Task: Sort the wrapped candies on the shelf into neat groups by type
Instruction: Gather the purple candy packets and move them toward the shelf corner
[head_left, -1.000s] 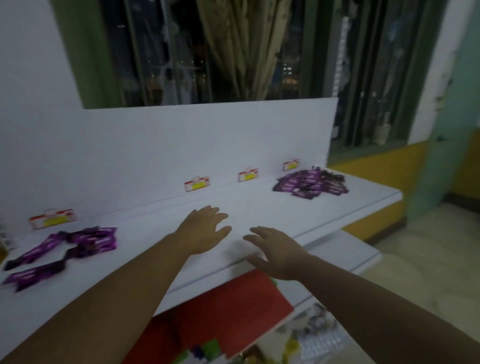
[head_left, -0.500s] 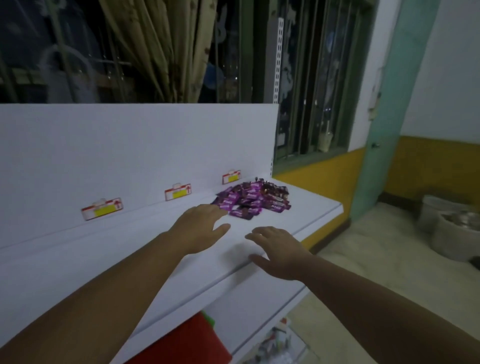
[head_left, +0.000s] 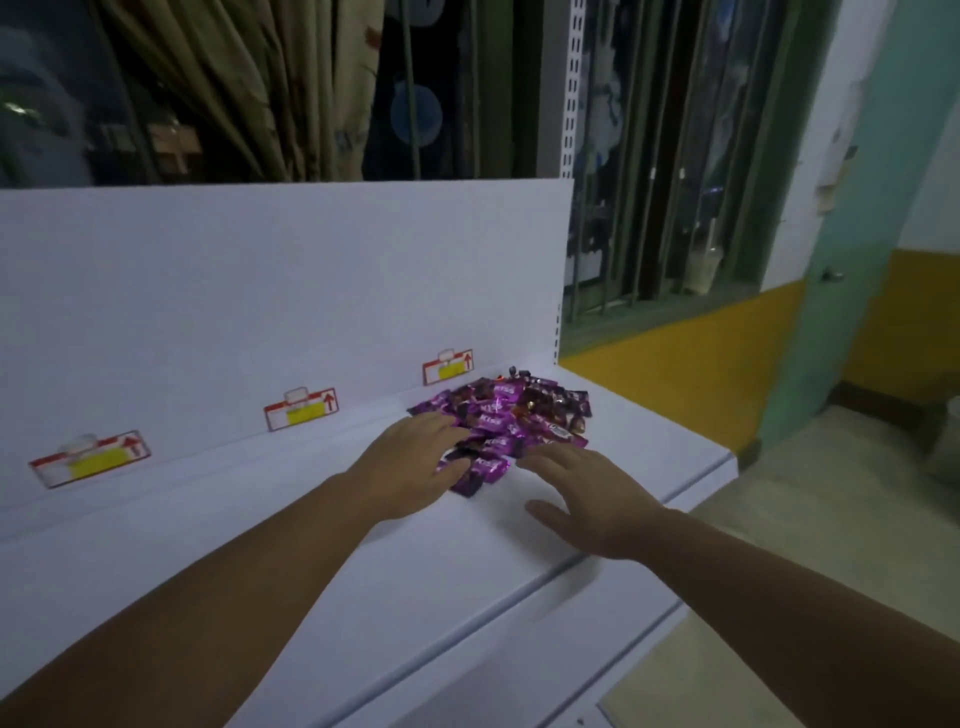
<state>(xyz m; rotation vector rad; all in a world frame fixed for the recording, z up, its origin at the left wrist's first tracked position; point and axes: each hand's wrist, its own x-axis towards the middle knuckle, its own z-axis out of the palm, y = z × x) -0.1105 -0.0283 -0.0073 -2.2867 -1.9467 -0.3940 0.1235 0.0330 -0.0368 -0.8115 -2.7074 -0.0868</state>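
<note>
Resting palm-down on the white shelf (head_left: 291, 530), both hands sit at the near edge of the candy pile (head_left: 511, 415). Left hand (head_left: 410, 465): fingers extended and loosely spread, tips touching the left side of the pile; nothing gripped. Right hand (head_left: 587, 499): fingers extended and splayed, thumb out to the left, tips at the pile's near right edge; nothing gripped. The pile lies at the shelf's right end, against the back panel (head_left: 260, 291), just below the rightmost price tag (head_left: 448, 367). Wrappers are mostly purple, with several dark brown ones on the right side. Two further tags (head_left: 301, 409) (head_left: 89, 459) are fixed along the panel to the left.
</note>
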